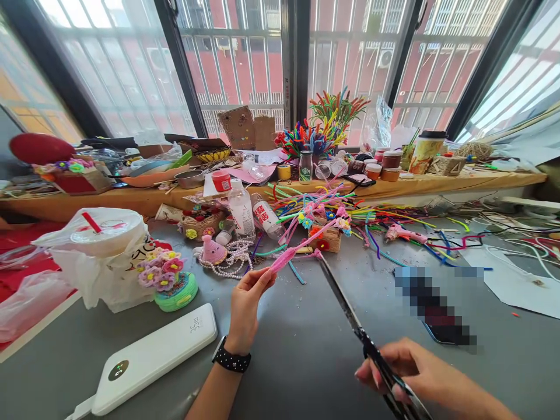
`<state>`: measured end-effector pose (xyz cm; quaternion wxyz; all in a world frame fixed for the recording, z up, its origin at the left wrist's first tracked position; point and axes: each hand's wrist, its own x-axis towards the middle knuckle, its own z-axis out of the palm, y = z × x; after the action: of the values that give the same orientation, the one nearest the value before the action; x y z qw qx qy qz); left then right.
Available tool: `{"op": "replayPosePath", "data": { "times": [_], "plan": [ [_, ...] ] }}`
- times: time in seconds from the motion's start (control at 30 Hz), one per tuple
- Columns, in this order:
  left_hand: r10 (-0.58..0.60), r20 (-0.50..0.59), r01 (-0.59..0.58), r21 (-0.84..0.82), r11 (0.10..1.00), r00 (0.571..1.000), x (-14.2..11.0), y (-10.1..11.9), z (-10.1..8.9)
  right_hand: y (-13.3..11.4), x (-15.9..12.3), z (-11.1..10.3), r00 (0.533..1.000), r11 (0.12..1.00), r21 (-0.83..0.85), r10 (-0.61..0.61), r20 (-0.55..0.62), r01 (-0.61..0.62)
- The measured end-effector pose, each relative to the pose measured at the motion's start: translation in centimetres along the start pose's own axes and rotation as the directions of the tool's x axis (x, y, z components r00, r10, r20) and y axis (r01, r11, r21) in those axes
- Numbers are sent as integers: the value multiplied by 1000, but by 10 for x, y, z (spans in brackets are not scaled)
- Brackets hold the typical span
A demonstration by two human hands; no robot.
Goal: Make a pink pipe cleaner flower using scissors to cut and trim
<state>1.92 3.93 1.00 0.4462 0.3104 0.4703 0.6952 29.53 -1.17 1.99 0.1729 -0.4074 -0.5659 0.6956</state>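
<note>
Pinched between the thumb and fingers of my left hand (247, 306) is a pink pipe cleaner (286, 256), bent into a narrow leaf-like loop with a thin stem pointing away. My right hand (405, 373) is closed around the handles of long scissors (343, 296). Their tips reach the pink fuzzy end beside the small woven basket (331, 242); whether the blades grip it I cannot tell. Pipe-cleaner flowers (321, 213) stand in that basket. A bundle of loose coloured pipe cleaners (297, 198) lies behind it.
A white power bank (157, 356), a flower pot craft (177, 291) and a bagged cup (109, 245) sit on the left. Plastic bottles (240, 210) and pearl strings (227, 268) lie ahead. Right are a pink glue gun (406, 234) and a partly blurred phone (437, 332).
</note>
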Motion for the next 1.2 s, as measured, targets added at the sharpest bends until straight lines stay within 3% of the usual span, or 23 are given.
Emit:
{"op": "replayPosePath", "data": {
  "times": [0.13,0.3,0.67,0.87,1.2],
  "plan": [
    [22,22,-22,-13,1000,1000,0,-2,-1,3,7,25,998,998,31,-51,-21,52],
    [62,49,-63,26,998,997,-2,-3,0,4,19,41,999,999,-1,-38,-6,38],
    [40,116,-58,160,985,992,-7,0,4,19,48,41,987,991,22,-132,92,130],
    [0,187,-39,207,977,982,-9,-3,6,12,55,47,986,987,38,-159,43,157],
    [-69,197,31,188,982,978,-7,-1,7,3,60,56,981,966,169,-194,-15,194]
  ]
}}
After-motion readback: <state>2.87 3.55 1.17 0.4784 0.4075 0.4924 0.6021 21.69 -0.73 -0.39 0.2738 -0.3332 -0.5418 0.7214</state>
